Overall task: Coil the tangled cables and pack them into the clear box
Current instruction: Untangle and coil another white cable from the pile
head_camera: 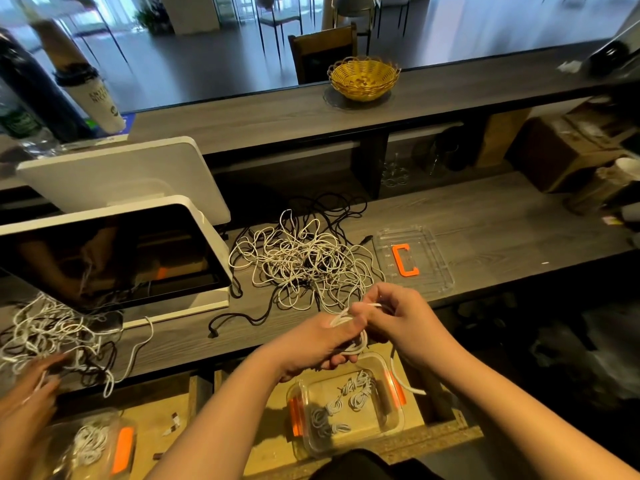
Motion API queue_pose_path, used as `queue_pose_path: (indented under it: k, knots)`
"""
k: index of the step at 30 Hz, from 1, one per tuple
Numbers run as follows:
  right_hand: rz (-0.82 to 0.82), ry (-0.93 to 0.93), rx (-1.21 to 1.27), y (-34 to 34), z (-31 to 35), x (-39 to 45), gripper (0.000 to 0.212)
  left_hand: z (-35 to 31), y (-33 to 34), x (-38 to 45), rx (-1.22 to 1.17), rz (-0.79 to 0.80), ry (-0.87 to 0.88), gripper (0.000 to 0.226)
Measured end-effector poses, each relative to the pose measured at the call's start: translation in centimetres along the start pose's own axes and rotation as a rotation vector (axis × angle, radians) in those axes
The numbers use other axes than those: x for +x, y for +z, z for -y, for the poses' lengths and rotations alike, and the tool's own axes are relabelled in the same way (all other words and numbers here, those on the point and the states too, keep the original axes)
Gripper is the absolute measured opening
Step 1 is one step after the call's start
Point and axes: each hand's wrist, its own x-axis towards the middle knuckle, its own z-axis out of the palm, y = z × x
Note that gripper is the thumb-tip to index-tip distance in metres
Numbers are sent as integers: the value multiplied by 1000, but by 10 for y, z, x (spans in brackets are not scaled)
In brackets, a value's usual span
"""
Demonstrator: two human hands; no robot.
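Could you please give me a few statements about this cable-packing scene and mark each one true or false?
1. Both hands hold a white cable that is being coiled. True: the left hand and right hand grip it together.
2. The clear box below the hands is empty. False: it already holds several white coiled cables.
3. The box lid lies on the counter right of the tangled pile. True.
4. The tangled pile has only white cables. False: black ones are mixed in.
5. The yellow basket sits beside the lid. False: it stands on the upper shelf.
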Motion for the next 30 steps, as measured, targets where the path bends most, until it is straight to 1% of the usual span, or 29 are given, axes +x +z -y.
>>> queue_pose_path:
  k: [2, 4, 7, 9, 12, 14, 15, 18, 20, 22, 24, 25, 28, 30]
  knots:
    - [8, -37, -45, -2, 0, 0, 11, 3, -3, -1, -13, -17, 17, 53]
    - [-18, -32, -79, -4, -3, 0, 3, 7, -4, 1, -58, -70, 48, 53]
    - [-44, 38, -82, -3, -6, 0, 8, 8, 4, 5, -173, -169, 82, 55]
    - [8, 92, -52, 0, -7, -2, 17, 6, 10, 6, -309, -211, 99, 52]
    - [80, 159, -106, 7, -5, -6, 35, 5, 13, 8, -313, -296, 126, 48]
    - [46, 182, -144, 12, -5, -7, 38, 5, 15, 8, -338, -338, 140, 45]
    - [11, 190, -125, 13, -4, -7, 35, 4, 18, 8, -363, -354, 145, 44]
    - [-97, 198, -3, 16, -2, -6, 17, 2, 25, 10, -456, -390, 171, 45]
    - [-99, 210, 130, 21, -1, -8, 15, 0, 28, 12, -511, -422, 201, 48]
    - [-72, 216, 229, 23, -1, -13, 23, -1, 30, 14, -543, -446, 246, 51]
    - [-24, 188, 256, 27, 0, -19, 35, -3, 32, 15, -561, -460, 286, 53]
    - [4, 171, 265, 30, 0, -21, 36, -3, 33, 15, -570, -465, 302, 55]
    - [90, 143, 315, 39, 1, -25, 27, 1, 34, 21, -614, -470, 351, 56]
    - [116, 143, 360, 43, -1, -24, 29, 5, 34, 22, -655, -480, 354, 58]
